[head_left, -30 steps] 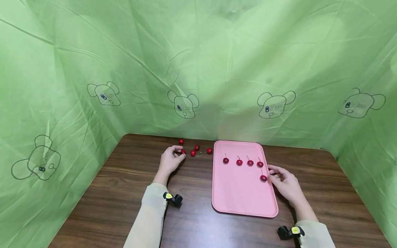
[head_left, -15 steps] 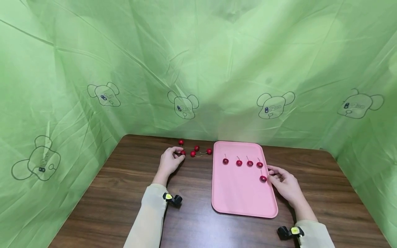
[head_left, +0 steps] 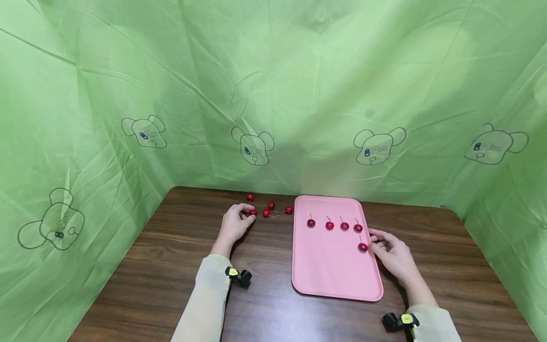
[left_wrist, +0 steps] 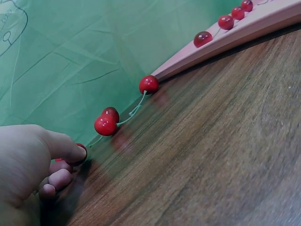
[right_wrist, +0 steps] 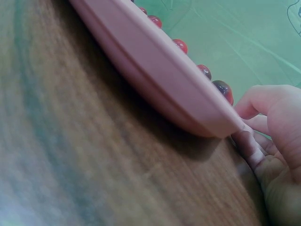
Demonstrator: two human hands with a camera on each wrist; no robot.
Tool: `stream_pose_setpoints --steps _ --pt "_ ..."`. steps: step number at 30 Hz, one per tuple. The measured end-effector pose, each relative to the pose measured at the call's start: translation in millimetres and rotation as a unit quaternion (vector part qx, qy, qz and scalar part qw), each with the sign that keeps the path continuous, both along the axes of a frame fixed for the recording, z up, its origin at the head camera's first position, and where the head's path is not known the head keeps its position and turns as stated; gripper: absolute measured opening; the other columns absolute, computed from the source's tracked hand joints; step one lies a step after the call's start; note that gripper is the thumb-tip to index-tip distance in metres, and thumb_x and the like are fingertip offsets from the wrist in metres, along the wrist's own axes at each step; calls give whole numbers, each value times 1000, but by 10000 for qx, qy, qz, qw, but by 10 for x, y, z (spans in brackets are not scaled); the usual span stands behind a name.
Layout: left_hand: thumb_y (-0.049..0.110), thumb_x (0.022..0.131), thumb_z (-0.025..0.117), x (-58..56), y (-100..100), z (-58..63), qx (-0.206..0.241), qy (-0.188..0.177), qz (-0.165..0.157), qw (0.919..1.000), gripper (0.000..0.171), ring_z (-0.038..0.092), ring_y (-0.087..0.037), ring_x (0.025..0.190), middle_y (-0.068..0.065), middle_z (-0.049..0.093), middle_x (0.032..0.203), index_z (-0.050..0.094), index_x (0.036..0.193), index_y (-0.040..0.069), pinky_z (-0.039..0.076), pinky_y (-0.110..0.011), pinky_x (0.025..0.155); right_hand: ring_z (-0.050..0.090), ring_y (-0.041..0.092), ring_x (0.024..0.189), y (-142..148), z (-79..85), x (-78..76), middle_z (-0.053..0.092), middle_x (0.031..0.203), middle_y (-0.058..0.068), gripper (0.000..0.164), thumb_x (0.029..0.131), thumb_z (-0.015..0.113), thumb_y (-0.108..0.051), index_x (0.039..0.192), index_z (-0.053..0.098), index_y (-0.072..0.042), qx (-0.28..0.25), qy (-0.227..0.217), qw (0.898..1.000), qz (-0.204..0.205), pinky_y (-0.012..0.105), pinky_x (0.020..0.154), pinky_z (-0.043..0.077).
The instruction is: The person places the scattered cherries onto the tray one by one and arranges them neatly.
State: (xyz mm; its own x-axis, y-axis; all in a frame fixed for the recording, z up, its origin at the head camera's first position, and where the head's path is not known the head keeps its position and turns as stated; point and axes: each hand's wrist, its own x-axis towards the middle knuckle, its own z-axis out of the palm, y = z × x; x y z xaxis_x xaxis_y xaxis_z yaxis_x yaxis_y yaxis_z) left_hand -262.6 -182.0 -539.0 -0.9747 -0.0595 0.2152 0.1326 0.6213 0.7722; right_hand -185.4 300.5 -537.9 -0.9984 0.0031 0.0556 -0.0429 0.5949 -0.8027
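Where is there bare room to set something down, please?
The pink tray is bare at its near end, in front of its five cherries. The table is bare between the left wrist camera and the tray. Loose cherries crowd the table's far side, from the left hand to the tray.

Passable between left sleeve (head_left: 202, 294) and pink tray (head_left: 329, 273), over wooden table (head_left: 260, 297), and across the tray's near part. Blocked farther in by five cherries (head_left: 344, 226), at right rim by right hand (head_left: 393, 252), leftward by left hand (head_left: 235, 223) and loose cherries (head_left: 266, 213).
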Motion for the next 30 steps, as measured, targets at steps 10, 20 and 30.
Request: stream_pose_setpoints --steps 10,20,30 --pt "12 94 84 -19 -10 -6 154 -100 25 9998 20 63 -17 84 -6 73 108 78 113 12 50 -36 80 63 12 88 0 -1 -25 71 116 16 45 104 74 -17 145 66 0 -48 107 9999 34 21 73 53" --pt "12 93 84 -22 -5 -8 438 -122 78 9989 20 61 -18 83 -3 75 104 77 112 14 49 -35 77 63 13 88 -6 24 -20 71 118 16 46 104 74 -19 146 66 -2 -30 3 10000 7 22 73 53" --pt "10 92 83 0 9 11 736 -39 60 9973 22 60 -19 84 -5 75 105 76 113 12 47 -34 77 63 11 88 -8 4 5 72 119 16 46 104 75 -17 145 66 -1 -83 31 10000 5 21 74 53"
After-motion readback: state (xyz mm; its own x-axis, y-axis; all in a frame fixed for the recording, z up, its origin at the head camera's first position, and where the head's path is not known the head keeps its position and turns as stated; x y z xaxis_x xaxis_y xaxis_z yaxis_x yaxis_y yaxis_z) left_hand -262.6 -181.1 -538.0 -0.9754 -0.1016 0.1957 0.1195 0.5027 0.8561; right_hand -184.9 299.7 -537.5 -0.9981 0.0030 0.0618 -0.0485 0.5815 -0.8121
